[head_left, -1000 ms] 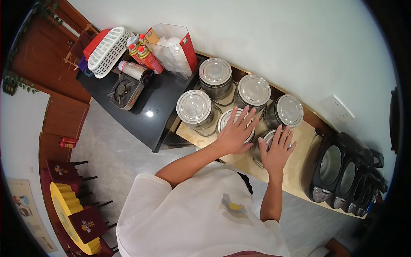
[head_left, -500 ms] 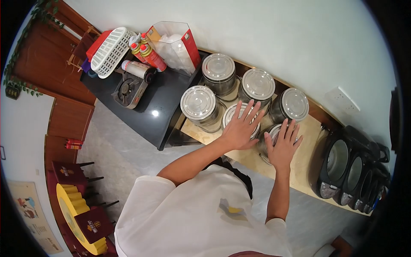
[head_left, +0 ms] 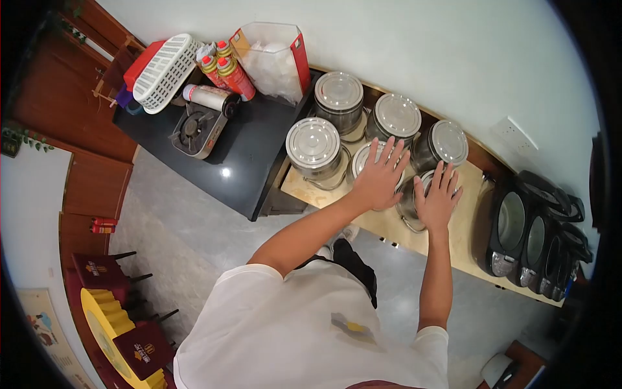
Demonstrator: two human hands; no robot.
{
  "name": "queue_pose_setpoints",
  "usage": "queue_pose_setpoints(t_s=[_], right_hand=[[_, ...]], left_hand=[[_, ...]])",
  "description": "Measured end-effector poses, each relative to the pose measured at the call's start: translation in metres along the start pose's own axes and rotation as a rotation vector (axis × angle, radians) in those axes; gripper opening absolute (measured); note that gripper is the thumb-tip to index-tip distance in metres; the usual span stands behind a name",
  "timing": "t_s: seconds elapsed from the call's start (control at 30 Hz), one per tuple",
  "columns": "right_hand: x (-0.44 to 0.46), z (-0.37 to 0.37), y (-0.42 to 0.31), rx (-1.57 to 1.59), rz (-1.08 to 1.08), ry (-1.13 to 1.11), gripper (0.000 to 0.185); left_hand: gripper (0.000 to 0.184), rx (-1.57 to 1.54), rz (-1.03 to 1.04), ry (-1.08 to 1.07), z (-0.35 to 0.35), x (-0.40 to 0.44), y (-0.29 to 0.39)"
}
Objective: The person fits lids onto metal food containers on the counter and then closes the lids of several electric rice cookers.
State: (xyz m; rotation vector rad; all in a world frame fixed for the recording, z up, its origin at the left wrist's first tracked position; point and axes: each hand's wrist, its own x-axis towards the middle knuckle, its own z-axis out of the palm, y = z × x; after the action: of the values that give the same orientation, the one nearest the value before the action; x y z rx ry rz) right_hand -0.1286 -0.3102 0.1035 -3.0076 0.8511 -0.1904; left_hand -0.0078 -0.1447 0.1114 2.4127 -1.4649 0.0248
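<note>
Several round steel canisters with lids stand in two rows on a pale wooden surface [head_left: 457, 256]. My left hand [head_left: 381, 178], fingers stretched out, lies flat over the front middle canister [head_left: 358, 163] and hides much of its lid. Likewise spread, my right hand [head_left: 438, 200] covers most of the front right canister [head_left: 407, 212]. Each hand seems to rest on the lid beneath it. To the left of my left hand is the front left canister [head_left: 313, 144]. Behind the hands stand the back left [head_left: 339, 93], back middle [head_left: 397, 117] and back right [head_left: 448, 142] canisters.
A dark counter [head_left: 249, 152] on the left bears a portable gas stove [head_left: 194, 129], gas cans [head_left: 234, 78], a white basket [head_left: 167, 74] and a clear-fronted box of plastic bags [head_left: 272, 68]. Black appliances [head_left: 512, 223] line the right. A wall socket [head_left: 514, 133] is behind.
The view has shifted slightly, so the counter and canisters sit a little higher in the picture. Both hands stay spread over the same two lids.
</note>
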Motion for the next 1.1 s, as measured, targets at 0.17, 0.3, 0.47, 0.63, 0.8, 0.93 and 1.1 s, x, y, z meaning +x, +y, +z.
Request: queue_pose_setpoints(t_s=[0.17,0.3,0.47,0.63,0.8,0.93,1.1], right_hand=[[0.003,0.005,0.0,-0.002,0.022,-0.004,0.085],[0.003,0.001,-0.002,0.019,0.056,-0.019,0.084],[0.004,-0.002,-0.002,0.044,0.067,-0.007,0.083],[0.004,-0.004,-0.005,0.076,0.089,0.009,0.081],[0.005,-0.001,-0.003,0.085,0.101,0.034,0.08],[0.005,0.0,-0.003,0.103,0.107,0.052,0.08],[0.005,-0.002,-0.005,0.162,0.119,0.109,0.074]], left_hand=[[0.098,0.063,-0.012,-0.034,0.001,0.0,-0.001],[0.096,0.088,-0.019,-0.057,-0.002,-0.001,0.001],[0.095,0.106,-0.034,-0.079,-0.003,-0.001,0.002],[0.093,0.129,-0.05,-0.093,0.0,0.0,0.002],[0.092,0.13,-0.056,-0.116,-0.001,0.002,0.002],[0.091,0.149,-0.062,-0.127,-0.002,0.001,0.003],[0.092,0.126,-0.072,-0.108,-0.002,0.0,0.003]])
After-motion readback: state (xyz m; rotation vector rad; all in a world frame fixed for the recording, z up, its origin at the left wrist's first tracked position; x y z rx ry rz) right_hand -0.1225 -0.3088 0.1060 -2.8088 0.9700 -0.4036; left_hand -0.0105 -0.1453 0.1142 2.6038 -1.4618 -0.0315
